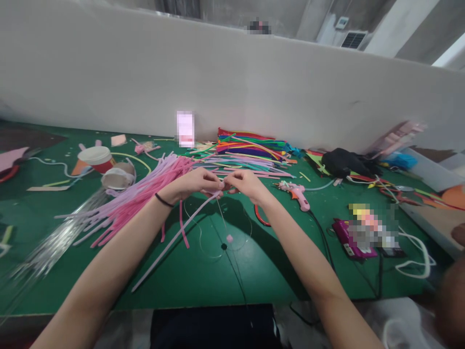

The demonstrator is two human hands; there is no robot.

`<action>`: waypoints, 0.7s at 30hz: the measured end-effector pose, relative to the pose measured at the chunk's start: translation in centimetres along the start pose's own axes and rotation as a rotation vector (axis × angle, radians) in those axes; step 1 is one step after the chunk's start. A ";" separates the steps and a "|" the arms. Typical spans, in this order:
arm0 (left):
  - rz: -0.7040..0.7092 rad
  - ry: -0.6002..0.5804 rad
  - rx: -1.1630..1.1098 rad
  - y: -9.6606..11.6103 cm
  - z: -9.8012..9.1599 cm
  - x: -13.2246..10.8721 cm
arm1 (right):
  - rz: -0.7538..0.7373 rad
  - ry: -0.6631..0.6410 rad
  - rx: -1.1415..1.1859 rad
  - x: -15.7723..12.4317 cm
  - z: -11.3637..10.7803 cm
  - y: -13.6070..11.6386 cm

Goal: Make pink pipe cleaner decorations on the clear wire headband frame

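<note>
My two hands meet over the middle of the table. My left hand [204,183] is closed in a pinch on a lilac pipe cleaner [174,237], whose long free end slants down to the left. Fingertips of my right hand [245,185] are pinched together at the same spot, on the pipe cleaner's upper end, which the fingers partly hide. Below them hangs a thin wire [222,215], with a small pink tuft [229,238] near it. Pink and lilac pipe cleaners [145,194] lie in a bundle beside and under my left forearm.
Multicoloured pipe cleaners [250,148] are piled at the back. A pink glue gun [298,195] with a cable lies right of my hands. Left are cups [95,157] and silvery wires [69,232]. A purple pouch [348,240] and black bundle [337,162] sit right.
</note>
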State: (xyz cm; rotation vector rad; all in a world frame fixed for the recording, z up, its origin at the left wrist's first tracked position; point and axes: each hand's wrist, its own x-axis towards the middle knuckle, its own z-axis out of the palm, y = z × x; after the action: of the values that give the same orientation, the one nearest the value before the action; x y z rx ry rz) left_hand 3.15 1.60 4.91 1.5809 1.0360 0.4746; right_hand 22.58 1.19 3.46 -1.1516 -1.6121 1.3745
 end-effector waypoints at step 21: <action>0.009 -0.041 0.070 0.7 0.8 -0.4 | 0.131 -0.073 -0.141 -0.4 -0.9 -0.8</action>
State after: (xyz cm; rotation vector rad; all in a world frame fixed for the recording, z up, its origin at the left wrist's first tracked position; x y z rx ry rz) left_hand 3.81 0.87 5.41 1.6515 1.0245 0.4139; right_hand 23.42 1.14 4.39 -1.3233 -1.7349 1.4183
